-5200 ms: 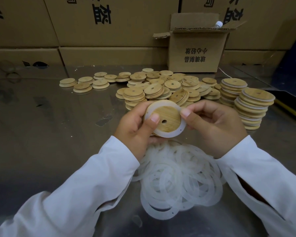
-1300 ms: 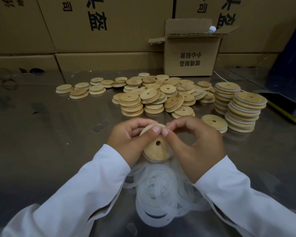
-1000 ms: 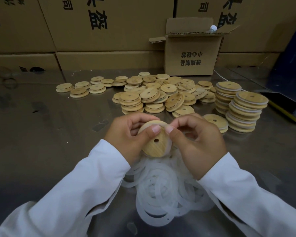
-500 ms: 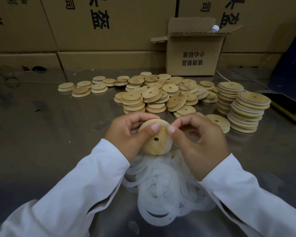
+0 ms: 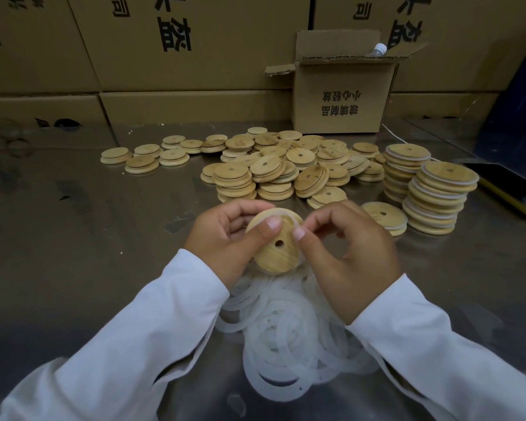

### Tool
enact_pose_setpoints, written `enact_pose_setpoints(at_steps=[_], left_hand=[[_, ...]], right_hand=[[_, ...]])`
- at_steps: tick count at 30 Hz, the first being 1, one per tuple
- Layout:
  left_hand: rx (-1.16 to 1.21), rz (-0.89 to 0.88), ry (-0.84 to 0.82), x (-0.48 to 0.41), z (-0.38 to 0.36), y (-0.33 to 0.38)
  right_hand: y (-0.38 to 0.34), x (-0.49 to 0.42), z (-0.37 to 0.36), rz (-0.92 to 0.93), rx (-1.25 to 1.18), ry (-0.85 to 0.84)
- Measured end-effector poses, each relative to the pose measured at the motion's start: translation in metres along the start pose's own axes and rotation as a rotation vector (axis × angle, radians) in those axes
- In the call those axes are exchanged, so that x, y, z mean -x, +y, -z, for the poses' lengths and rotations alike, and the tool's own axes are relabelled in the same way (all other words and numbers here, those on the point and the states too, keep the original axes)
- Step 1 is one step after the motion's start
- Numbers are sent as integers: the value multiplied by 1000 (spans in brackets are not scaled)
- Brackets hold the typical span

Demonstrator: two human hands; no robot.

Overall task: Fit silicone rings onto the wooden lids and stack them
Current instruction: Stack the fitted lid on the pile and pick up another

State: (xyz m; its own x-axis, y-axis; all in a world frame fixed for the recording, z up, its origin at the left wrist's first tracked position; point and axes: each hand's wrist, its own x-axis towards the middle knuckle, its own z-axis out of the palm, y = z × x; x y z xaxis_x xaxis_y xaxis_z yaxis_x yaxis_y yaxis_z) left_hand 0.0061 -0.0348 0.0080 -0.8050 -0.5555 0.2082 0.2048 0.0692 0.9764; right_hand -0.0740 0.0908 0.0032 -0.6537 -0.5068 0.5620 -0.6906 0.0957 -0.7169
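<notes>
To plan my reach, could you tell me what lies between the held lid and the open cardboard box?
In the head view, a heap of loose wooden lids lies on the table between the held lid and the open cardboard box.

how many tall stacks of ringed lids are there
2, both on the right: the near stack and the far stack just behind it. A low pile lies left of the near stack. None seem hidden.

Packing workshop or warehouse: stacked printed cartons [image 5: 195, 47], steel counter [image 5: 73, 226], bulk wooden lids [image 5: 274, 165], loose silicone rings [image 5: 286, 338].
</notes>
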Motion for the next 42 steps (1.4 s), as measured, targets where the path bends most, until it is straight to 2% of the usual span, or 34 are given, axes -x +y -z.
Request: enact_pose_setpoints(at_steps=[4,11,18,34,42], left_hand=[[-52,-43,-24,1,-2,-1],[-114,-146,-38,-1,-1,3],[-119,-147,-86,-1,2,9],[-182,-165,-57,-3,7,15],[-163,-201,-64,-2,9,11]], right_hand=[[-1,0,-1,0,-21,-5],[-5,-7,5,-131,-116,-16],[-12,-12,11,-218,-218,-30],[-8,-10,8,-80,-49,-30],[-11,-7,5,-165,-176,-76]])
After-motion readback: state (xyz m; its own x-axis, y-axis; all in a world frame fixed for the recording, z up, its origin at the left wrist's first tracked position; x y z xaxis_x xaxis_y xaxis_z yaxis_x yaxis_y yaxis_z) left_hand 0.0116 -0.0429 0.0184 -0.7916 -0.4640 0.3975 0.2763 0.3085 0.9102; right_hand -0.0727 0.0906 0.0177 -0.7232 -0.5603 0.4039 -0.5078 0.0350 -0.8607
